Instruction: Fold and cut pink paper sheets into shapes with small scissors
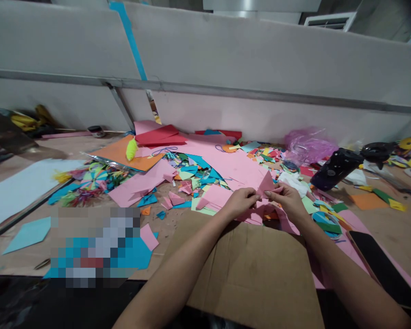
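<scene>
Between my two hands is a small folded piece of pink paper (pixel 266 182), its pointed top sticking up above my fingers. My left hand (pixel 242 201) pinches its left side between thumb and fingers. From the other side my right hand (pixel 285 197) grips it the same way, thumb toward me. Both wrists are above the far edge of a brown cardboard sheet (pixel 256 269). A large sheet of pink paper (pixel 234 164) lies just behind my hands, and folded pink pieces (pixel 214 197) lie left of them. My fingertips partly hide the folds.
Several coloured scraps (pixel 188 171) cover the table's middle. At right are a black patterned tumbler (pixel 336 169), a tape roll (pixel 327 224) and a black phone (pixel 385 262). An orange packet (pixel 123 153) and white paper (pixel 23 187) lie left. A pale partition (pixel 260 59) closes off the back.
</scene>
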Available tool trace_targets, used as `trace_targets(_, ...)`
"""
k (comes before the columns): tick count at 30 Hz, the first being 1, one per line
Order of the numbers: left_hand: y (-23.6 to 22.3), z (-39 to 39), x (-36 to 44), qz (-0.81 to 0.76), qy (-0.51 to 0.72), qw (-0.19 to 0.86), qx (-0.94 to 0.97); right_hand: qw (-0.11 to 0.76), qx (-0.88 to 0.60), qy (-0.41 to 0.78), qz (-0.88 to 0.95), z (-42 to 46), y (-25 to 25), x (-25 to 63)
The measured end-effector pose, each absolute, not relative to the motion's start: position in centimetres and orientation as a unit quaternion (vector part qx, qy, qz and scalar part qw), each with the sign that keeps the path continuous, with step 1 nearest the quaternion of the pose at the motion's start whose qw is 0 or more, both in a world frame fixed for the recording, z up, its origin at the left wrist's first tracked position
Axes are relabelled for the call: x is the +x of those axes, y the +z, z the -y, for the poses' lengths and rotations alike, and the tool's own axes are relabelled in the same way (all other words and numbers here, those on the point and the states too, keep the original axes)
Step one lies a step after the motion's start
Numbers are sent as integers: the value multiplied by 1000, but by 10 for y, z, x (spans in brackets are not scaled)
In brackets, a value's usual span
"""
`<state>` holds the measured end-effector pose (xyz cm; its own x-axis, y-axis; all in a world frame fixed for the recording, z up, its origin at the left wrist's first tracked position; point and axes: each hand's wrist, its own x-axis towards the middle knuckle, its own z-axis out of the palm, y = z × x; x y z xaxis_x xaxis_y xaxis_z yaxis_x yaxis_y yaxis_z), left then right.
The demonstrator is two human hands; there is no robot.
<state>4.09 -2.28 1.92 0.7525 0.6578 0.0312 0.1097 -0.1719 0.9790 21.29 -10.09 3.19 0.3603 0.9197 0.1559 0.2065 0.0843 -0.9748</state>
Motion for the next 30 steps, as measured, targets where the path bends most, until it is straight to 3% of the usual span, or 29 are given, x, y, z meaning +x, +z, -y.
trace_targets(6,19,20,41,-226,255,667,663,617,-579,317,428,101,34,213)
trace_targets(30,20,21,41,-256,281,643,665,586,-567,391,426,100,30,214)
